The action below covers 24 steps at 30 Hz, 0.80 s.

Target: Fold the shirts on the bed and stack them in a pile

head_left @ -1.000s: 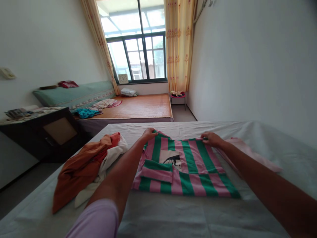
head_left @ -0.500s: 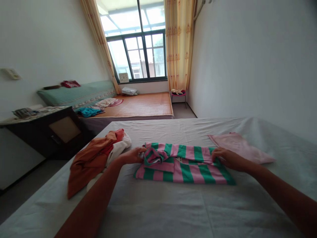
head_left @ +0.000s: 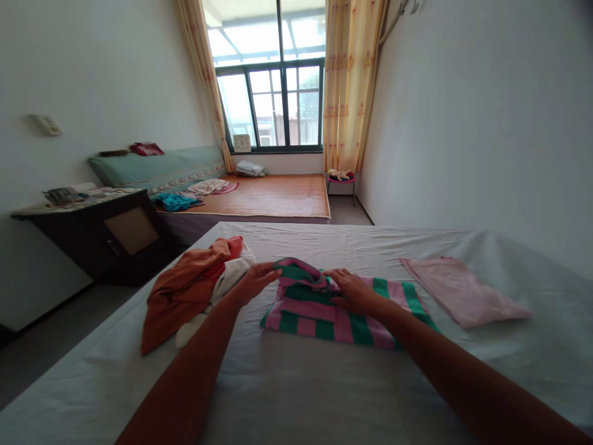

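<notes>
A pink-and-green striped shirt [head_left: 319, 324] lies folded on the white sheet in front of me, its collar part raised at the left end. My left hand [head_left: 254, 283] pinches the left edge of that collar between thumb and fingers. On the collar's right side, my right hand [head_left: 356, 292] grips the cloth, with fingers above and thumb lower down. The right forearm covers part of the shirt's right half.
An orange garment [head_left: 183, 290] and a white cloth [head_left: 229, 278] lie heaped at left. A folded pink garment [head_left: 458, 293] rests at right. Beyond the white-sheeted surface [head_left: 324, 395] stand a bed with a mat [head_left: 282, 194], a dark cabinet [head_left: 92, 238] and a small stool [head_left: 341, 179].
My right hand has moved left from the shirt's right end to its collar. My left hand has lifted the collar edge slightly. The view has shifted a little to the left.
</notes>
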Tool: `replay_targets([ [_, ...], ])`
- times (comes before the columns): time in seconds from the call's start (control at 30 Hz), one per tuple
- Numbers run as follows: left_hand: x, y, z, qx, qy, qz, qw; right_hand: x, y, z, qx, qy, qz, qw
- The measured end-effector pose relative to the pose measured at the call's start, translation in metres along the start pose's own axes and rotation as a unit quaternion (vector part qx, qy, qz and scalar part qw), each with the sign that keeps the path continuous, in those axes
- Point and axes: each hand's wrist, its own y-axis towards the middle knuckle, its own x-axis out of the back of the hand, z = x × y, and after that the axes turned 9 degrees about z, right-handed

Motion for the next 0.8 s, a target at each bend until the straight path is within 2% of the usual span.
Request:
replay_targets([
  [0.07, 0.005, -0.005, -0.001, 0.014, -0.048, -0.02, 0.999, -0.004, 0.004, -0.007, -0.021, -0.001, 0.001, 1.0],
  [0.1, 0.008, -0.007, 0.0, 0.016, -0.051, -0.003, 0.999, -0.004, 0.003, -0.012, -0.027, -0.005, 0.004, 1.0],
  [0.2, 0.013, -0.013, 0.001, -0.016, -0.015, 0.121, 0.992, 0.004, -0.005, -0.019, -0.039, -0.03, 0.018, 0.999],
  [0.3, 0.018, -0.015, -0.003, -0.06, 0.024, 0.238, 0.969, 0.01, -0.011, -0.014, -0.007, -0.002, 0.021, 1.0],
  [0.37, 0.019, -0.015, -0.01, -0.072, 0.038, 0.301, 0.95, 0.008, -0.009, -0.003, 0.013, 0.047, 0.027, 0.998],
  [0.47, 0.016, -0.014, -0.018, -0.077, 0.032, 0.36, 0.929, -0.003, 0.0, 0.014, -0.024, 0.075, 0.03, 0.996],
  [0.53, 0.012, -0.012, -0.015, -0.064, 0.014, 0.327, 0.943, -0.01, 0.006, 0.023, -0.041, 0.057, 0.026, 0.997],
  [0.67, 0.004, -0.006, 0.01, -0.029, 0.014, 0.11, 0.993, -0.014, 0.002, 0.034, 0.057, 0.026, 0.031, 0.998],
  [0.73, -0.001, -0.002, 0.024, -0.033, 0.055, 0.04, 0.997, -0.015, -0.007, 0.036, 0.095, 0.028, 0.024, 0.995],
  [0.8, -0.007, 0.004, 0.038, -0.033, 0.115, 0.001, 0.993, -0.016, -0.015, 0.037, 0.094, 0.04, 0.015, 0.995],
])
